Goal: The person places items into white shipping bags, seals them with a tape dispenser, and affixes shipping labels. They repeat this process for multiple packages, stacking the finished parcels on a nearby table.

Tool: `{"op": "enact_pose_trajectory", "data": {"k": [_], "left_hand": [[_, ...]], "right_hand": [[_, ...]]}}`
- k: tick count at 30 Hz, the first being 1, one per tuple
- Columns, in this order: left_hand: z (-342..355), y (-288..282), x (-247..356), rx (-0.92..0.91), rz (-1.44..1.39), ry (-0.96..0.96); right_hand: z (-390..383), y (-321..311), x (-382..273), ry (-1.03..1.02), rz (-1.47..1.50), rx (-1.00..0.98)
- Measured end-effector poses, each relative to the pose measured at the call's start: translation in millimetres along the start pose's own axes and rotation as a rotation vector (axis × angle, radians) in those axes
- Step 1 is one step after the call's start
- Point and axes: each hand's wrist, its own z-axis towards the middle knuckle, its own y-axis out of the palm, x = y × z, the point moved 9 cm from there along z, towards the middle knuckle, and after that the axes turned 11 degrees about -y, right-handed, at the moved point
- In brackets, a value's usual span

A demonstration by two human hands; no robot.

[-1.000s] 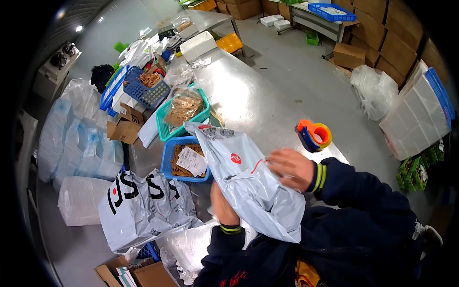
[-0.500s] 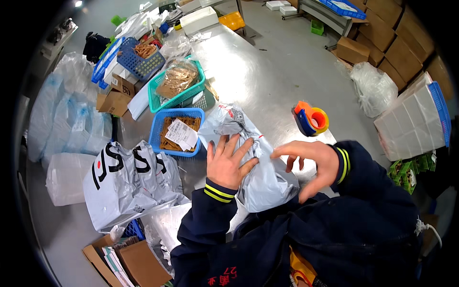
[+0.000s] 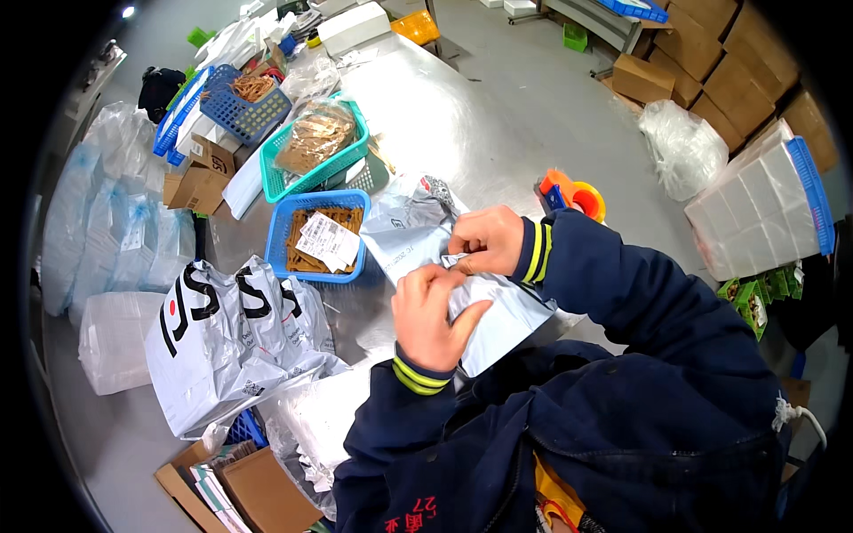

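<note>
A grey-white plastic mailing bag (image 3: 506, 313) lies in front of me on the metal table, tilted with its far end to the left. My right hand (image 3: 489, 240) is closed in a pinch on a crumpled fold of its upper side. Right beside it, my left hand (image 3: 431, 313) presses on the same bag with bent fingers near that fold, its thumb spread toward me. The fingertips of both hands are partly hidden. Beyond my right hand stands an orange tape dispenser (image 3: 558, 180) with a yellow-rimmed roll.
Left of the bag, a blue basket (image 3: 278, 233) holds brown sticks and white labels. Behind it stands a green basket (image 3: 269, 169) with a clear-wrapped brown pack. Another printed mailing bag (image 3: 209, 377) sits at the left, above an open carton (image 3: 267, 489). Brown cartons (image 3: 702, 89) are stacked far right.
My right hand has moved left and closed on the bag's fold. The left hand's spread fingers have bent. The bag's upper side is folded differently, and the whole view has shifted slightly.
</note>
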Motion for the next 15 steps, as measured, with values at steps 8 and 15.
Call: {"op": "enact_pose_trajectory", "data": {"k": [8,15], "left_hand": [[4,8,-24,0.050,0.208,-0.112],[9,-4,-22,0.243,0.262,-0.151]], "right_hand": [[49,-24,-29,-0.205,-0.216,0.188],[-23,19,-27,-0.343,-0.253,-0.042]]}}
